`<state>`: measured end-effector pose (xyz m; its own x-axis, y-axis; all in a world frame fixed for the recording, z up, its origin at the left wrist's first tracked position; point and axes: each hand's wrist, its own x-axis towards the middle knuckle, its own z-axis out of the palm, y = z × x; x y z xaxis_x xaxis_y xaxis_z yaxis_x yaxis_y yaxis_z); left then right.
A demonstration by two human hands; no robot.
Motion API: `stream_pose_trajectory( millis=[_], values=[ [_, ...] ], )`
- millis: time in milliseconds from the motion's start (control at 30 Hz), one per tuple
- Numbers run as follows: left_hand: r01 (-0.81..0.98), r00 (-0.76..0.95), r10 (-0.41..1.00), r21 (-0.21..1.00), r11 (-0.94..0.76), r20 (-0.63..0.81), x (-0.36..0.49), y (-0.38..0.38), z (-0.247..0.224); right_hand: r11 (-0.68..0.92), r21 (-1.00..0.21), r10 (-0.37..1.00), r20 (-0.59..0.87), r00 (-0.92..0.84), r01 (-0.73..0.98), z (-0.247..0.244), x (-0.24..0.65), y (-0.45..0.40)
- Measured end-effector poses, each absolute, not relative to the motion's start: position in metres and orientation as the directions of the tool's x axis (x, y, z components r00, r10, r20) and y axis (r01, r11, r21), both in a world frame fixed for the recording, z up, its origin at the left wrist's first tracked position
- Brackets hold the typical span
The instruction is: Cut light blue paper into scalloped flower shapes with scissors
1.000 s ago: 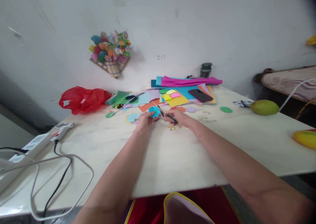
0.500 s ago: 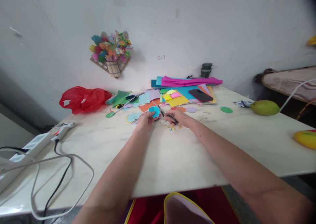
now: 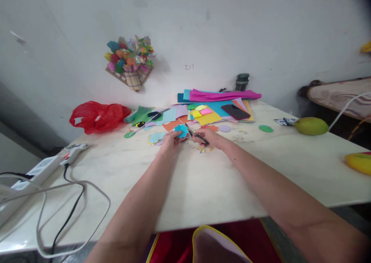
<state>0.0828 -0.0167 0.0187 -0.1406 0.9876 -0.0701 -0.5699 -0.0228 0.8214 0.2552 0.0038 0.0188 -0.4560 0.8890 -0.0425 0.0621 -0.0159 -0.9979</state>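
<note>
Near the middle of the table, my left hand (image 3: 171, 140) pinches a blue scalloped paper flower (image 3: 181, 130). My right hand (image 3: 206, 137) is closed around dark-handled scissors (image 3: 202, 138), whose blades point up and left, close beside the flower's right edge. Whether the blades touch the paper cannot be told. Small paper scraps (image 3: 202, 150) lie under my right hand. A pale blue scalloped cutout (image 3: 157, 138) rests on other cutouts just left of my left hand. An orange cutout (image 3: 211, 128) and a lilac oval (image 3: 224, 128) lie behind my right hand.
Coloured sheets (image 3: 171, 115), a phone (image 3: 235, 112) and second scissors (image 3: 156, 115) lie toward the wall. A red bag (image 3: 98, 116) and a power strip (image 3: 37, 170) with looping cables are left. A green mango (image 3: 311, 126) and yellow fruit (image 3: 358, 163) are right.
</note>
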Motion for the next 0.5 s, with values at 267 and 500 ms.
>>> stream_pose_trajectory(
  millis=[267, 500],
  values=[
    [-0.575, -0.143, 0.987, 0.818, -0.025, -0.07, 0.0835, -0.017, 0.0192, -0.003, -0.998, 0.887, -0.034, -0.46, 0.069, 0.0224, 0.2542, -0.0008],
    [-0.582, -0.144, 0.987, 0.813, -0.025, -0.073, 0.0824, -0.0163, 0.018, -0.028, -0.998, 0.882, -0.047, -0.468, 0.049, 0.0154, 0.2552, 0.0072]
  ],
)
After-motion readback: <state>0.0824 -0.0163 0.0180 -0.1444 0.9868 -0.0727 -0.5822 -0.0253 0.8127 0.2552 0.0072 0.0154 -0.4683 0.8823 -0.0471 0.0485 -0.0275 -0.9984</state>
